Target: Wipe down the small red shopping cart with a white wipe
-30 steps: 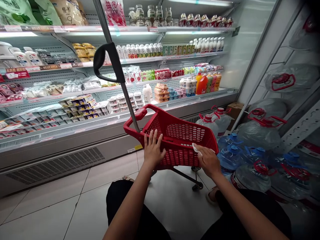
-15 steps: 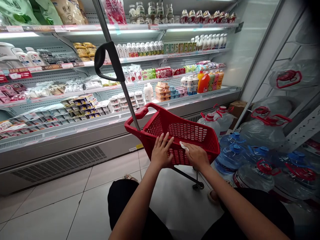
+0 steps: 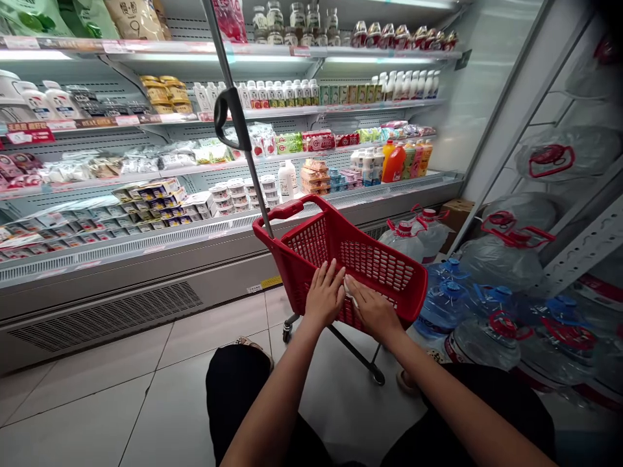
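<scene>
A red plastic shopping basket cart (image 3: 413, 285) stands on wheels between my knees and the chilled shelves, with a grey pole rising from its left end. My left hand (image 3: 325, 295) lies on the cart's near rim, fingers stretched out over the edge and holding nothing. Close beside it, my right hand (image 3: 374, 308) presses a white wipe (image 3: 349, 292) against the same rim. Most of the wipe is hidden under the right fingers. The black loop handle (image 3: 233, 120) on the pole is untouched.
A refrigerated display case (image 3: 233, 272) with dairy goods runs along the back. Large water bottles (image 3: 445, 305) crowd the floor on the right, close to the cart. A white metal rack (image 3: 584, 240) stands behind them. Pale tiles (image 3: 195, 363) cover the floor.
My right hand has slid left along the rim with the wipe, coming close to my left hand. The cart has turned slightly, and its pole appears farther right.
</scene>
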`<state>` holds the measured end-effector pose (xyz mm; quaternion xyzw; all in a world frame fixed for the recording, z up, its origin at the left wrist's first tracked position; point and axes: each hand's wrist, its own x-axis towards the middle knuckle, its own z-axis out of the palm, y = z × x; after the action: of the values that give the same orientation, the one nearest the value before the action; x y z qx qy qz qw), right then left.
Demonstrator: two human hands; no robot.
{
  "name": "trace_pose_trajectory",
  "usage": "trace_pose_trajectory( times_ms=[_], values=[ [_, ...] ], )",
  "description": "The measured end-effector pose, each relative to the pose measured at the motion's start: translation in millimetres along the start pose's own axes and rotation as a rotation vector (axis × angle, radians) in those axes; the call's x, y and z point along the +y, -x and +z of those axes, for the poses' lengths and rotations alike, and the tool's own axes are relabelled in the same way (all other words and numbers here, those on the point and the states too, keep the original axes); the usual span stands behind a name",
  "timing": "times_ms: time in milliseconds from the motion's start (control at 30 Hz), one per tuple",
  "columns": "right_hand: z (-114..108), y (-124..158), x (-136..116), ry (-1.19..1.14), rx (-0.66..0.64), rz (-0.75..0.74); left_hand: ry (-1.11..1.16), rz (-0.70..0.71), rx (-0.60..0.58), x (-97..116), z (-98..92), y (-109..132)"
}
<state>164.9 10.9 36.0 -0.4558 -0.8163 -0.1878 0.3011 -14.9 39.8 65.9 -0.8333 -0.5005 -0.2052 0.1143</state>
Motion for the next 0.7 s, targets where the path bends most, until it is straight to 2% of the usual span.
trace_pose_trajectory(
  times_ms=[167, 233, 300, 367, 500, 600, 700],
  values=[
    [-36, 51, 8, -0.056, -0.071, -0.007, 0.025, -0.002, -0.012, -17, -4.4, -3],
    [-48, 73, 10, -0.063, -0.07, -0.014, 0.031, -0.062, -0.012, -14, -1.4, -6],
    [-53, 87, 6, -0.069, -0.06, -0.024, 0.034, -0.134, -0.015, -3, 4.6, -8],
    [-50, 90, -3, -0.067, -0.056, -0.016, 0.037, -0.161, -0.019, 15, 11.6, -8],
    [-35, 78, -24, -0.031, 0.013, 0.024, 0.043, -0.089, -0.021, 41, 19.3, 0],
    [-33, 78, -27, -0.053, -0.01, -0.036, 0.051, -0.074, -0.035, 37, 15.5, 6],
    [-41, 91, -9, -0.121, -0.051, -0.175, 0.06, -0.07, -0.064, 23, 8.2, 8]
  ],
)
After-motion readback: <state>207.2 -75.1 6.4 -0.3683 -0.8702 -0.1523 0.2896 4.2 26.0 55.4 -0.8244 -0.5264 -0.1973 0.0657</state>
